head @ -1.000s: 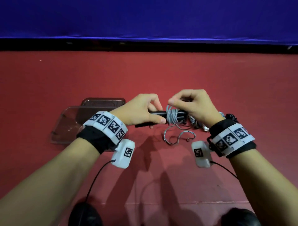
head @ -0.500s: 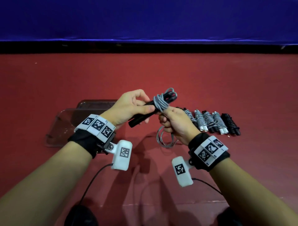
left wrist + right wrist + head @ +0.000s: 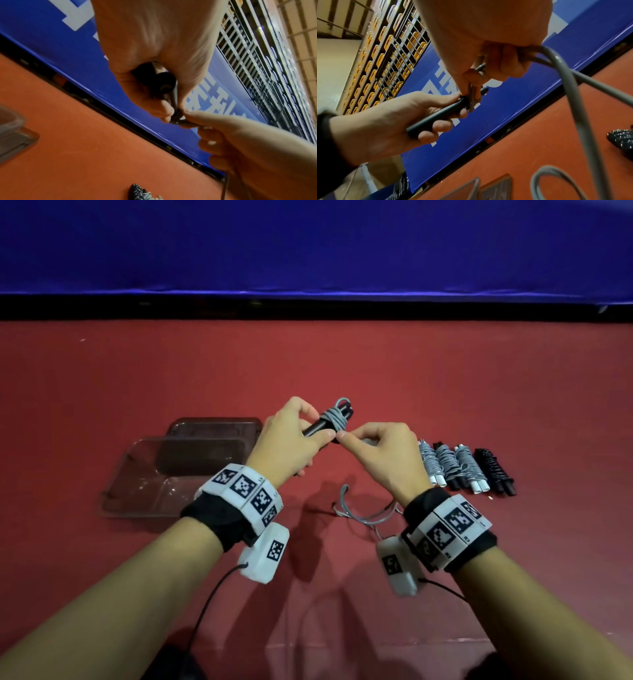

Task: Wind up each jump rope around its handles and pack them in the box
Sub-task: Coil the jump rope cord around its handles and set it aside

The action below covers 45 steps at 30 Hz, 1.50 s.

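Change: your right hand (image 3: 383,453) has come up from under the pair of black handles (image 3: 317,426) and now pinches the grey rope (image 3: 334,419) beside them.
Left hand (image 3: 287,440): fingers wrapped round the handles, above the red floor.
Meaning: winding continues; loose rope (image 3: 363,517) remains, so the clear plastic box (image 3: 137,474) at left waits.

Black handles (image 3: 317,428) tilted, partly wound with grey rope (image 3: 335,418), clear box (image 3: 144,474) lying left

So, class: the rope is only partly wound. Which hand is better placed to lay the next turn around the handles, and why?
The right hand. It pinches the loose grey rope right beside the coils, while the left hand is busy gripping the black handles, so it probably just steadies them.
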{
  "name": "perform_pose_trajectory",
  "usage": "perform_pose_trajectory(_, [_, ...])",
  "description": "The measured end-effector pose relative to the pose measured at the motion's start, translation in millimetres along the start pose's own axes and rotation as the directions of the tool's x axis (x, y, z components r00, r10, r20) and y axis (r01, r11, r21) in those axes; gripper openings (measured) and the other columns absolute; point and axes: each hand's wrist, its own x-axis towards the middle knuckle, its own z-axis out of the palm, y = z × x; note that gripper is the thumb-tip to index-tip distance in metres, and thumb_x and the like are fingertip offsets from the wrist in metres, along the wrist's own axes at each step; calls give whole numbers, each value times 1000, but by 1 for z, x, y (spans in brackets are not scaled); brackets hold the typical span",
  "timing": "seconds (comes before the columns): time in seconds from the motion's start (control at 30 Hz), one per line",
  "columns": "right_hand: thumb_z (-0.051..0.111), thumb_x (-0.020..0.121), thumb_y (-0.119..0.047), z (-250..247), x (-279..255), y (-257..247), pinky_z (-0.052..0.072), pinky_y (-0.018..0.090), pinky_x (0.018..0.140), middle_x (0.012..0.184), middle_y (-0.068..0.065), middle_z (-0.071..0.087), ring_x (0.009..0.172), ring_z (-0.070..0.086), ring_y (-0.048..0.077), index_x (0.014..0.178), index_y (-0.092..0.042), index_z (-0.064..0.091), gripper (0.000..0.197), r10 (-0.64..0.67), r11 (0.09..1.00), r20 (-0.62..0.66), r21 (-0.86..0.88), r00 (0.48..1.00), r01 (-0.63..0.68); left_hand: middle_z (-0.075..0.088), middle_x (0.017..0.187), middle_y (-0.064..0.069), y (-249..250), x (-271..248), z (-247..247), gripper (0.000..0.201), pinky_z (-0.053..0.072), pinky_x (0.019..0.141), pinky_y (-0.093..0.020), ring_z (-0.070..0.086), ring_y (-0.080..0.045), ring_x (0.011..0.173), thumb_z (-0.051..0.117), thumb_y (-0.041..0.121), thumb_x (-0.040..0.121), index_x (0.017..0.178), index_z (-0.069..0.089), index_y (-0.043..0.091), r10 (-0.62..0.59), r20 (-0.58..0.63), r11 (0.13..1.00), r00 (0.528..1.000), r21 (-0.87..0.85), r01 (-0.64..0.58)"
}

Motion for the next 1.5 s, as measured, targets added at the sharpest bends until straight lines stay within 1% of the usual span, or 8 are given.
perform_pose_trajectory(0.2, [53,86,-30,-10,0,-30,54,41,71,73,5,71,73,64,29,93,-17,72,24,-202,886,420,-306,884,348,71,79,13,-12,5,-5,28,48,69,-37,65,-19,77,76,37,85,92,49,34,126,-20,950,992,290,-115])
perform_pose_trajectory(0.43, [79,75,-58,-53,29,-56,50,36,66,83,-10,68,78,62,15,100,-30,65,40,-338,754,425,-411,840,512,76,79,7,0,7,-26,26,58,73,-45,67,-23,66,81,34,83,93,57,32,99,407,981,908,115,-159])
perform_pose_trajectory(0.6, [85,76,-33,-57,52,-47,53,25,70,78,-2,76,70,64,4,84,-16,80,20,-309,947,417,219,854,236,78,82,-7,25,13,-54,17,54,60,-37,62,-26,57,75,4,89,100,64,11,140,522,988,841,-133,-81])
perform_pose_trajectory(0.7, [77,80,-17,-48,56,-43,54,22,70,81,2,76,73,67,9,92,-7,76,16,-233,864,443,503,866,-24,76,78,-11,44,19,-68,21,52,51,-29,59,-24,51,76,5,86,99,60,7,201,533,970,822,-228,-89])
perform_pose_trajectory(0.9, [47,101,-1,-14,58,-58,29,21,43,66,3,55,46,31,8,86,-10,61,23,-7,614,311,751,950,-241,70,64,-16,65,39,-68,20,40,48,-25,56,-20,43,76,11,89,93,56,11,229,169,936,959,-308,-169])
perform_pose_trajectory(1.2, [52,103,-35,-29,67,-86,38,30,59,52,-7,53,51,48,7,86,-18,75,33,-138,975,155,194,978,107,68,55,-3,83,66,-65,17,43,45,-26,58,-13,41,75,20,91,90,58,18,119,-313,927,942,-304,-219])
perform_pose_trajectory(1.33, [53,100,-37,-39,65,-106,42,39,65,62,-1,58,66,55,24,74,-13,57,36,-256,958,171,-87,951,274,74,73,13,91,61,-60,22,54,70,-41,71,-19,68,74,41,87,93,56,29,277,-367,960,888,149,-238])
perform_pose_trajectory(1.5, [52,97,-46,-75,65,-123,42,37,68,75,-5,63,84,62,26,75,-25,55,31,-244,764,286,-532,927,365,71,74,2,92,41,-53,23,39,53,-33,69,-34,70,73,36,90,101,61,20,696,-228,651,681,600,-465])
